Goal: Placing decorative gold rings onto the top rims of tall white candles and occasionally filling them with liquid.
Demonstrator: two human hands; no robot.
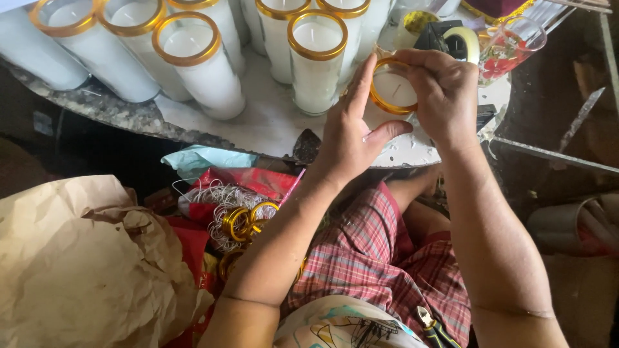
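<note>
Marble-patterned white tabletop (271,125) is seen from above, crowded with tall white wax candles in clear glass cylinders (316,64), each already capped with a gold rim. Just right of these, one further white candle with a gold metal ring at its mouth (393,87) is steadied between both hands, apparently so the ring seats squarely. The left hand (348,132) is spread, thumb and forefinger pinching the ring; the right hand (442,90) is curled over it. Below the tabletop, loose gold rings (248,219) lie within reach.

The held candle glass (393,90) is mostly hidden behind both hands; only its gold rim and wax top show. Candle glasses behind it run off the top edge.
</note>
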